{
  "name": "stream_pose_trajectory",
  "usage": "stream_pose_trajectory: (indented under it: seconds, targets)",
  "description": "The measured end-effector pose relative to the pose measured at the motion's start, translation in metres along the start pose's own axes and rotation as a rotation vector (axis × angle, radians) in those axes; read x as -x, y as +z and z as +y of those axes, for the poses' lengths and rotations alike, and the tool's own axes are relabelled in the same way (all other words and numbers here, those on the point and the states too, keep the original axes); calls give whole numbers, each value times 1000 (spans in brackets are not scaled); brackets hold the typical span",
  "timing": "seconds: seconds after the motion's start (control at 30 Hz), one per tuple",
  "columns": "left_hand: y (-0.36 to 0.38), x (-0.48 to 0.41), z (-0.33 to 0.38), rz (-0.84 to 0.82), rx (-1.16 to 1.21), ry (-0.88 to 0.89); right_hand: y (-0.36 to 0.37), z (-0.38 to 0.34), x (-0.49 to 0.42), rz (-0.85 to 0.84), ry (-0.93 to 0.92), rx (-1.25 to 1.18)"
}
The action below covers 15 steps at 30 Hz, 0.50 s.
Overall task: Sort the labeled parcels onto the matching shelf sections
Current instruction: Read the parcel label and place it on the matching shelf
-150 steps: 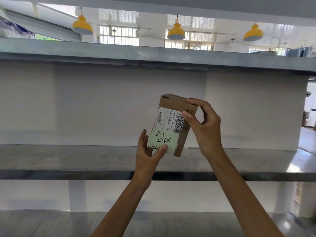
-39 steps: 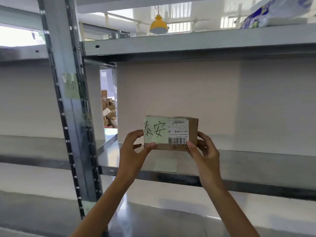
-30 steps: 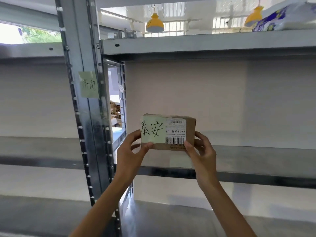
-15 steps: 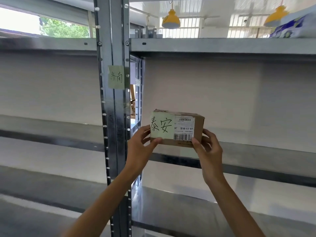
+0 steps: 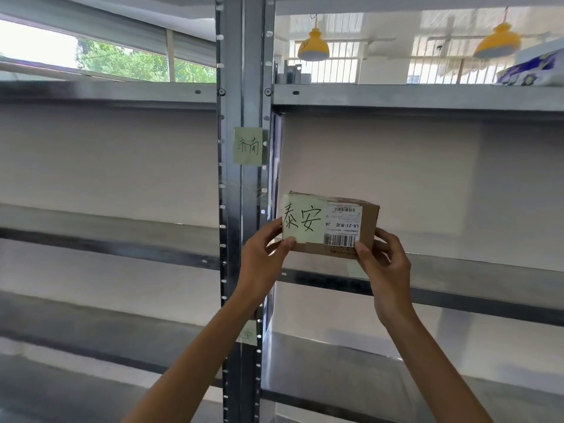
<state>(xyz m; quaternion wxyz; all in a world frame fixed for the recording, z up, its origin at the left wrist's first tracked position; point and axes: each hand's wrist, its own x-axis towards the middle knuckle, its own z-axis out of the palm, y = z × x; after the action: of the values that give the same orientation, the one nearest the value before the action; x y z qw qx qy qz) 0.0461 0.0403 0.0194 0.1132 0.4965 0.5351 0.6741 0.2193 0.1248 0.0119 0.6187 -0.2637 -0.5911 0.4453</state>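
Observation:
A small brown cardboard parcel point(image 5: 364, 227) is held up in front of the middle metal shelf point(image 5: 476, 285). A pale green note point(image 5: 302, 219) with black handwritten characters covers its left face, beside a white barcode label. My left hand point(image 5: 262, 254) grips its lower left corner, thumb on the note. My right hand point(image 5: 384, 267) grips its lower right corner. A green section note point(image 5: 247, 145) with handwriting is stuck on the upright post point(image 5: 241, 71) above and left of the parcel. A second green note point(image 5: 247, 332) lower on the post is partly hidden by my left forearm.
Grey metal shelves run left point(image 5: 106, 239) and right of the post, with white panels behind. A blue and white package point(image 5: 531, 71) lies on the top shelf at the far right. Yellow lamps point(image 5: 313, 45) hang beyond.
The view has swung left: the post and its green note have come to the centre, and a left shelf bay shows. Earlier the parcel was tilted; now both hands hold it level.

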Motion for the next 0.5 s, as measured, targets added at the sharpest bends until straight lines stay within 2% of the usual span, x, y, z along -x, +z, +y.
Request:
stream_pose_trajectory:
  seconds: [0.33, 0.5]
  targets:
    - [-24, 32, -14, -91, 23, -71, 0, 10, 51, 41, 63, 67]
    - [-26, 56, -29, -122, -92, -86, -13, 18, 80, 88, 122, 114]
